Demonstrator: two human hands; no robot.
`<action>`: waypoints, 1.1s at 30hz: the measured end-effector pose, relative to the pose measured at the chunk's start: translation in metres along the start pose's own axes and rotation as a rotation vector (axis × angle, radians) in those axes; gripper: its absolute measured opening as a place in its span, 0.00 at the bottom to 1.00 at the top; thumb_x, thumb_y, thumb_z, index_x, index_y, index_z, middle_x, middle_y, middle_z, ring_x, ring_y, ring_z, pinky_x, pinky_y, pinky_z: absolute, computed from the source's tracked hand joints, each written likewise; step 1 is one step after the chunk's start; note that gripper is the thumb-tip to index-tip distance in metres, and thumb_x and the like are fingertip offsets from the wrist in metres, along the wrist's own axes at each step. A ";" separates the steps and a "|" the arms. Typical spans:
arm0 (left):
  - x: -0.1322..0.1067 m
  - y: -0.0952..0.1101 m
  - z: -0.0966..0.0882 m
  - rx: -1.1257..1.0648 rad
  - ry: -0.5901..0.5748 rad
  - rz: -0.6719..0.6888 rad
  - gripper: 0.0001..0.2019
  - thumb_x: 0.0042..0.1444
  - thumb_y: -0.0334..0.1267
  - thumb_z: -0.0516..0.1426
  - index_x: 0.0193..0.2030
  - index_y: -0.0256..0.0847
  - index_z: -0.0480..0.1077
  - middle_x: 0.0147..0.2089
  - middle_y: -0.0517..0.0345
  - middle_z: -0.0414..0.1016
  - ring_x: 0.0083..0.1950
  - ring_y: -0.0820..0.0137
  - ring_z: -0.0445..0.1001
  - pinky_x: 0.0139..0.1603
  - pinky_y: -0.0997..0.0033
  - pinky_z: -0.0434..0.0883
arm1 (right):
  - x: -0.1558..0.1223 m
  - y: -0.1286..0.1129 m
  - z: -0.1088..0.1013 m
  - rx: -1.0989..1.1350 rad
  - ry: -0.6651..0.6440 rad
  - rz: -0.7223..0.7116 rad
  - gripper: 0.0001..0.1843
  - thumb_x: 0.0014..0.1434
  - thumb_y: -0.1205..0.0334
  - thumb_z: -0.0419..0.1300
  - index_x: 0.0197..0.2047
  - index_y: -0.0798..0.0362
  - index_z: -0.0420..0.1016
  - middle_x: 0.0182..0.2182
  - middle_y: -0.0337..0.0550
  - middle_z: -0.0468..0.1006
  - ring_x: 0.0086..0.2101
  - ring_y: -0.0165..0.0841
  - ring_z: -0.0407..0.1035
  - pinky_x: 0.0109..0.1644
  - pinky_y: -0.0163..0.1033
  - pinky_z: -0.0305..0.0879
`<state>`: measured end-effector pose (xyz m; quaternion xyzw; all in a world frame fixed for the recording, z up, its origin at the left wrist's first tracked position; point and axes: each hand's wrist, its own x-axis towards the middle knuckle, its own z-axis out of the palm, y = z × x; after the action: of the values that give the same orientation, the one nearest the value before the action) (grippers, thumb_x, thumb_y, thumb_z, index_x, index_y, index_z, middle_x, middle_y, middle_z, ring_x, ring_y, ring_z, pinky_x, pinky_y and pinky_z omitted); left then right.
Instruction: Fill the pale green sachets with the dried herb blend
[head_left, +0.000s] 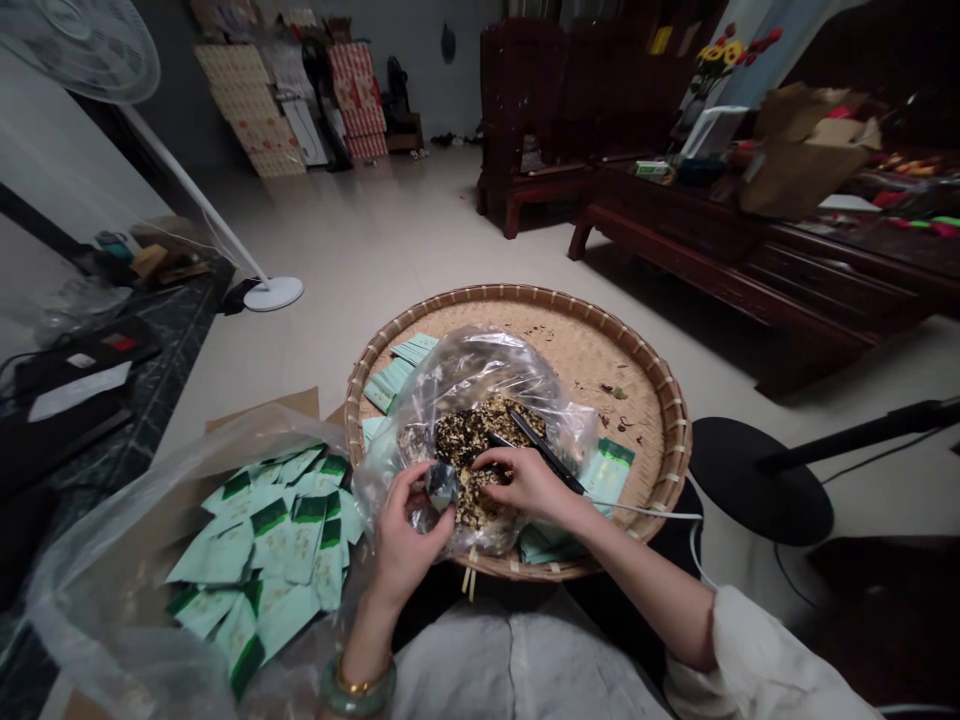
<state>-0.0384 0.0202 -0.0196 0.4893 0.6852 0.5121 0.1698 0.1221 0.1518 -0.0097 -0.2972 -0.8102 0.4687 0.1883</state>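
My left hand grips a small, shiny, dark-looking cup or pouch between thumb and fingers; its exact kind is unclear. Just right of it, my right hand hovers at the dried, chopped loose mix, thumb and forefinger curved and apart. That brown and cream mix lies in an open clear plastic bag on a round woven bamboo tray. A black long-armed tool rests on the bag beside my right hand; a white cord runs near it. Green sachets lie at the tray's left edge.
A big clear bag full of green sachets stands left of the tray. Dark wooden furniture is at the right, near a round black stand base. A white fan base stands on the floor at the left.
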 end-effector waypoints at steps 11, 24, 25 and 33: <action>0.008 0.015 0.008 0.168 -0.018 0.127 0.21 0.47 0.29 0.59 0.50 0.41 0.67 0.49 0.50 0.72 0.50 0.60 0.72 0.43 0.62 0.75 | 0.002 -0.019 -0.035 0.417 0.077 0.110 0.11 0.47 0.64 0.64 0.37 0.55 0.75 0.34 0.42 0.80 0.31 0.30 0.73 0.36 0.36 0.70; 0.010 0.028 0.031 0.225 0.086 0.137 0.20 0.46 0.27 0.58 0.47 0.42 0.68 0.45 0.51 0.73 0.45 0.60 0.71 0.32 0.66 0.73 | -0.003 -0.065 -0.032 -0.217 0.114 -0.289 0.15 0.55 0.71 0.60 0.46 0.51 0.75 0.47 0.48 0.77 0.47 0.38 0.72 0.53 0.45 0.68; 0.009 0.027 0.031 0.225 0.084 0.133 0.20 0.45 0.28 0.58 0.48 0.42 0.69 0.45 0.51 0.73 0.45 0.60 0.71 0.32 0.66 0.73 | -0.004 -0.065 -0.032 -0.228 0.101 -0.282 0.16 0.55 0.71 0.60 0.48 0.51 0.74 0.49 0.48 0.76 0.49 0.38 0.71 0.54 0.46 0.67; 0.010 0.023 0.032 0.215 0.056 0.111 0.19 0.48 0.30 0.59 0.49 0.41 0.67 0.46 0.49 0.73 0.47 0.60 0.70 0.32 0.67 0.74 | -0.018 -0.084 -0.038 -0.235 0.031 -0.229 0.26 0.58 0.75 0.51 0.59 0.51 0.63 0.50 0.51 0.71 0.49 0.39 0.69 0.53 0.48 0.68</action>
<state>-0.0079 0.0455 -0.0105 0.5276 0.7123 0.4578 0.0685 0.1319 0.1325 0.0812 -0.2301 -0.8850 0.3418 0.2170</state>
